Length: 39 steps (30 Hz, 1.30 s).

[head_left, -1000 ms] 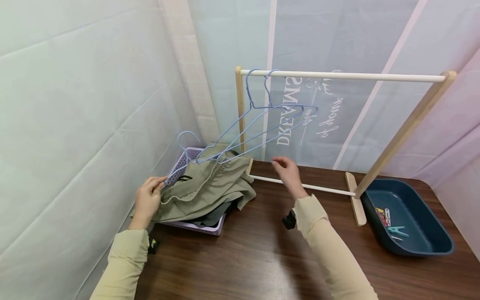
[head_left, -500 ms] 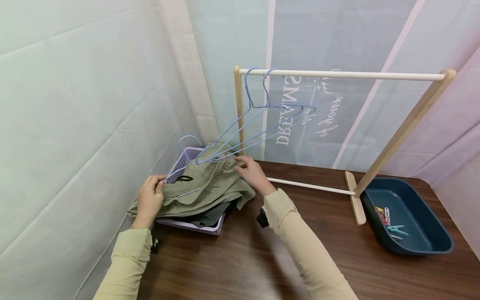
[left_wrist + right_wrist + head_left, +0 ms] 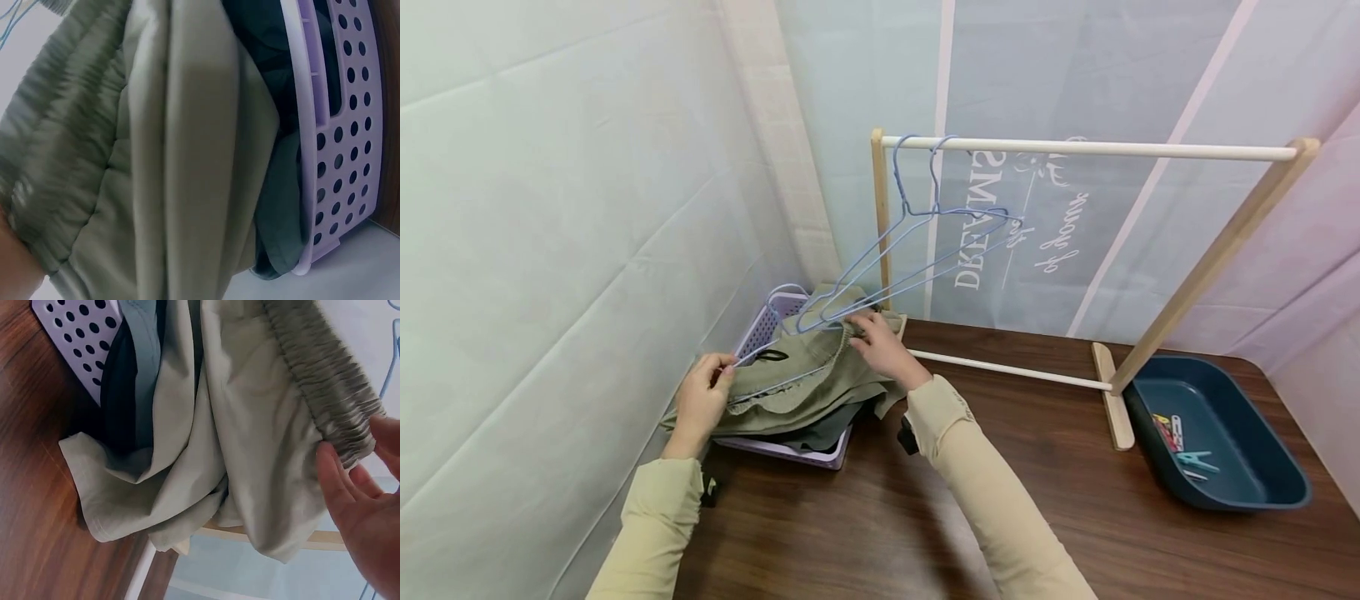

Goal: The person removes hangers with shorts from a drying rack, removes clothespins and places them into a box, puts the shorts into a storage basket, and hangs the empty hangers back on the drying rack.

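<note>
Olive-green pants (image 3: 820,392) with a gathered elastic waistband (image 3: 340,387) lie over a purple perforated basket (image 3: 808,457). A light blue wire hanger (image 3: 784,383) lies at the waist opening, its hook upward; part of it is hidden by the fabric. My left hand (image 3: 703,400) pinches the hanger's left end together with the waistband. In the left wrist view that hand (image 3: 15,265) shows only at the edge, beside the gathered fabric. At the other end of the waistband, my right hand (image 3: 883,350) pinches the elastic between thumb and fingers (image 3: 334,481).
A wooden rack with a white top rail (image 3: 1097,149) stands behind, with two blue hangers (image 3: 904,208) at its left end, close above the pants. Dark clothing (image 3: 827,432) sits in the basket. A blue tub (image 3: 1225,417) with clothespins stands right. A wall borders the left.
My right hand has moved left from beside the rack to the waistband and taken hold of it. The blue hanger has sunk slightly, and its lower bar now shows at the waist opening.
</note>
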Tool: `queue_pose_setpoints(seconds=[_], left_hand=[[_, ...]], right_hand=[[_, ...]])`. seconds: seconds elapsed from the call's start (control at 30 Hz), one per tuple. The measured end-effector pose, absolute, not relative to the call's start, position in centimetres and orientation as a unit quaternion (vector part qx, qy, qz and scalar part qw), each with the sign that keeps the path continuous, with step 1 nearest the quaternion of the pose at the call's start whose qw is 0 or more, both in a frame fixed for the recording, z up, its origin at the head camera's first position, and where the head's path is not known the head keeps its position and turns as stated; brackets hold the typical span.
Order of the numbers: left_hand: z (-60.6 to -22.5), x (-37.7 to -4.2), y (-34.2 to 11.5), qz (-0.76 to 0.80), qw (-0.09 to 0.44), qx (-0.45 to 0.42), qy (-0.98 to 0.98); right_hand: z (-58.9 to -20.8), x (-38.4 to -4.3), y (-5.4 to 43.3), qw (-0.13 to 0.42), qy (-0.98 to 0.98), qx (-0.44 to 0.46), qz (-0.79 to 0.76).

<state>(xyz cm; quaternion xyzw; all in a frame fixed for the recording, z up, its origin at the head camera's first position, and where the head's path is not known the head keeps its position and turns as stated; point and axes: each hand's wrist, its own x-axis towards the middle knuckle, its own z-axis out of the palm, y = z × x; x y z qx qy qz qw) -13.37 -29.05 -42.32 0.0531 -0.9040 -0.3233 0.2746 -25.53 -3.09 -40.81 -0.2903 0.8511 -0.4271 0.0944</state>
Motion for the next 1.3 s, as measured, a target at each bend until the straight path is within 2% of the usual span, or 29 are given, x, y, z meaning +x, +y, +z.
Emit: queue_pose_setpoints(seconds=[0.2, 0.53, 0.77, 1.03, 1.3], left_hand=[[-42.2, -13.5, -29.0, -0.312, 0.230, 0.046, -0.921], [-41.5, -13.9, -27.7, -0.267, 0.212, -0.064, -0.938], [-41.6, -13.6, -28.2, -0.238, 0.278, -0.046, -0.929], [-41.5, -13.1, -28.8, -0.210, 0.307, 0.007, -0.928], [-42.1, -13.8, -27.9, -0.217, 0.386, 0.033, -0.896]], right_hand=[[-41.5, -26.0, -3.3, 0.070, 0.847, -0.298, -0.435], [-42.0, -26.2, -3.6, 0.018, 0.848, -0.239, -0.472], [-42.3, -26.9, -2.8, 0.010, 0.836, -0.145, -0.529], [-42.5, -27.8, -2.3, 0.010, 0.800, -0.076, -0.595], [-42.3, -27.9, -2.8, -0.001, 0.745, -0.006, -0.667]])
